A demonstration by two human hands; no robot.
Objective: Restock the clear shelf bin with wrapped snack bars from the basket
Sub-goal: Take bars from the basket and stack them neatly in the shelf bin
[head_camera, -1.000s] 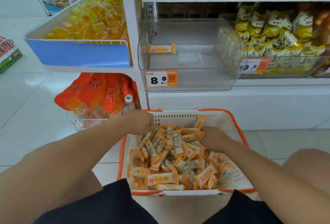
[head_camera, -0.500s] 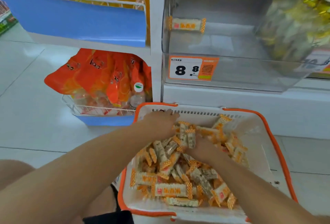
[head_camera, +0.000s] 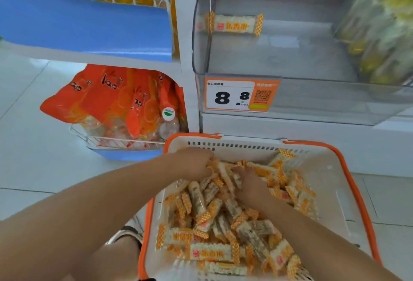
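Both hands are down in the basket [head_camera: 330,191], working at the far end of the heap of wrapped snack bars [head_camera: 214,218]. The left hand [head_camera: 194,163] has its fingers curled into the pile near the basket's back left corner, and the right hand [head_camera: 250,188] lies just beside it, a little nearer the person, fingers buried among the wrappers. Each grip looks clenched on a bunch of bars, though blur and the overlapping wrappers make it hard to be sure how many either hand actually holds. The clear shelf bin [head_camera: 312,99] stands on the shelf directly above and beyond the basket's far rim, open at the top, with a single bar [head_camera: 234,24] lying crosswise near its back left. What matters for the lift is that the bin sits straight up and forward from both hands; the left hand, being farther forward, is likely the nearer one. The bars in the heap lie every which way, so a handful will probably land without any common long axis.
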